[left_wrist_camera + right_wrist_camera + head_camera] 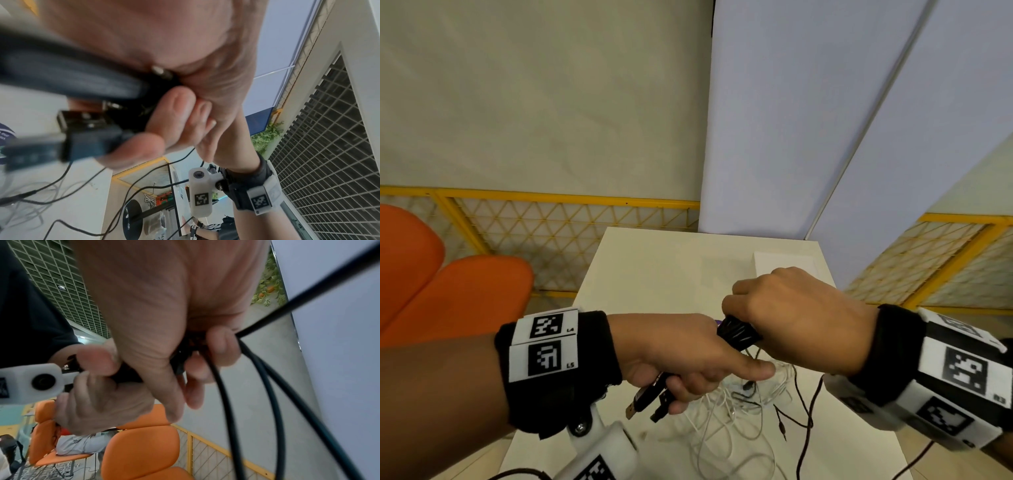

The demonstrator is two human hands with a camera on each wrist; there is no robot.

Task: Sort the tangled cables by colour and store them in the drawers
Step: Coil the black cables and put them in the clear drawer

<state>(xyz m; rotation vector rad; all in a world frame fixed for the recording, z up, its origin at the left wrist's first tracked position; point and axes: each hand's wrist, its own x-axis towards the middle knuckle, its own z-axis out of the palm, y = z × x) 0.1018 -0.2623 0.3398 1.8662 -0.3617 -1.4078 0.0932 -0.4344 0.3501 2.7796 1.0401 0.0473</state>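
White table (654, 274) below, with loose white cables (722, 411) and thin black leads (806, 411) trailing down onto it. Pale box (784, 265), possibly the drawer unit, at the far side, partly hidden behind the right hand.

Black cable bundle (738, 334) held up off the table, between both hands. Step in hand, by judgement: gathering the black cables into one coil. Best done keeping loops even, plug ends together, trailing leads drawn free of the white tangle before stowing.

Right hand (798, 318): fingers (222, 344) curled tight round the bundle's coiled part, loose loops hanging below the fist.

Left hand (681, 356): fingers (174, 113) curled round the bundle's other end, thumb extended along the top. USB plugs (643, 399) poking out beneath the fist, toward the wrist.
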